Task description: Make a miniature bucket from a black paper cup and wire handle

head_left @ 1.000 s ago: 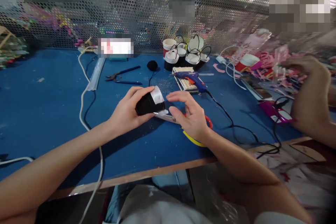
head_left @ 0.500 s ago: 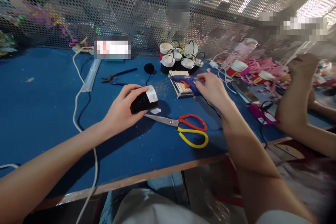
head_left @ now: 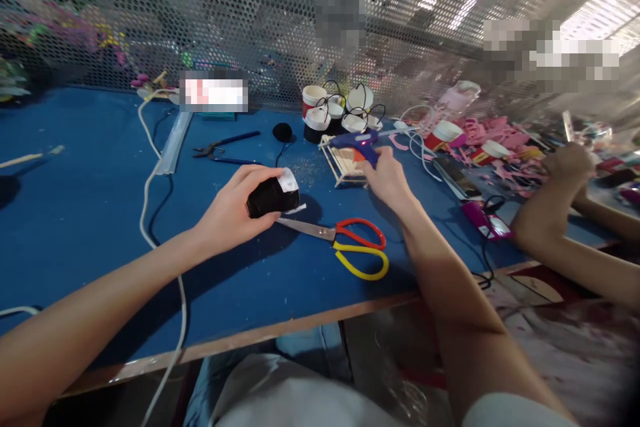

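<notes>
My left hand (head_left: 234, 207) is closed around a black cup with a white bottom (head_left: 274, 195), lying on its side just above the blue table (head_left: 90, 213). Farther back, my right hand (head_left: 386, 177) grips the handle of a blue glue gun (head_left: 354, 141), lifted over a small rack of pale sticks (head_left: 345, 160). Scissors with red and yellow handles (head_left: 345, 247) lie on the table between my two arms, their blades pointing toward the cup.
A cluster of black and white cups with wire handles (head_left: 340, 113) stands at the back. Blue-handled pliers (head_left: 225, 147), a black pom-pom (head_left: 283, 131) and white cables (head_left: 150, 187) lie on the left. Another person's arm (head_left: 560, 227) rests at the right among pink scraps (head_left: 495, 140).
My right hand left the cup, reached back over the scissors, and took hold of the glue gun, lifting it. My left hand kept the cup. The other person's hand lowered.
</notes>
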`<state>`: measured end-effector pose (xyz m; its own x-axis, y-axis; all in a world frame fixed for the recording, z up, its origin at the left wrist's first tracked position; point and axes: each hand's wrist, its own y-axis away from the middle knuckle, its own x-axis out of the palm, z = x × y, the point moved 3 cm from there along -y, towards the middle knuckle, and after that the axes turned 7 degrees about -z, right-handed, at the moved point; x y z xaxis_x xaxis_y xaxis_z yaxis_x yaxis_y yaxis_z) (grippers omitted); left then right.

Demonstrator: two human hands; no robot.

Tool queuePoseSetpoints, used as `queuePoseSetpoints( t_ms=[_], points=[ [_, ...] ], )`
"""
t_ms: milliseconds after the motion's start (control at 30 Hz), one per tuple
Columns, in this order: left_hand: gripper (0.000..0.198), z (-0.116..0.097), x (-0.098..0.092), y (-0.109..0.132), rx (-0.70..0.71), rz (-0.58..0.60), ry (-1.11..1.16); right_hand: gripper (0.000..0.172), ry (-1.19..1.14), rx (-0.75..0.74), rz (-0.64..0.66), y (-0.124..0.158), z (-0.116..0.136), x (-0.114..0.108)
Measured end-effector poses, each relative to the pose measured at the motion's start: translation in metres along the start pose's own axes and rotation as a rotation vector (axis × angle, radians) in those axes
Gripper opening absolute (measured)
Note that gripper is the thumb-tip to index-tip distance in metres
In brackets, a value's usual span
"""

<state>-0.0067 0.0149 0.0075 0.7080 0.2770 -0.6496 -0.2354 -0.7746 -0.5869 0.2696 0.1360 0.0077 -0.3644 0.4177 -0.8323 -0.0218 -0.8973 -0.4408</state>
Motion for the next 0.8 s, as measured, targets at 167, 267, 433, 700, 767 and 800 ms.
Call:
queuePoseSetpoints(
  t_ms=[167,267,433,700,767,800],
  points=[
    [0.049,0.002,0.001,0.001,0.083,-0.020,-0.051,0.033,-0.673,-0.015,0.067,0.017,0.018,-0.023],
    [0.047,0.005,0.001,0.001,0.107,-0.019,-0.071,0.020,-0.795,0.050,0.343,0.038,0.034,-0.030],
    [0.053,0.014,-0.003,-0.003,0.071,0.022,-0.034,0.010,-0.793,0.040,0.517,0.067,0.048,-0.041],
    [0.055,0.017,-0.005,-0.006,0.027,0.079,-0.053,0.013,-0.717,-0.212,0.463,0.078,0.043,-0.047],
    [0.056,0.017,-0.006,-0.006,0.005,0.079,-0.049,0.017,-0.670,-0.187,0.475,0.079,0.044,-0.045],
    [0.056,0.016,-0.006,-0.006,0.001,0.078,-0.046,0.019,-0.660,-0.180,0.487,0.079,0.044,-0.044]
  ],
)
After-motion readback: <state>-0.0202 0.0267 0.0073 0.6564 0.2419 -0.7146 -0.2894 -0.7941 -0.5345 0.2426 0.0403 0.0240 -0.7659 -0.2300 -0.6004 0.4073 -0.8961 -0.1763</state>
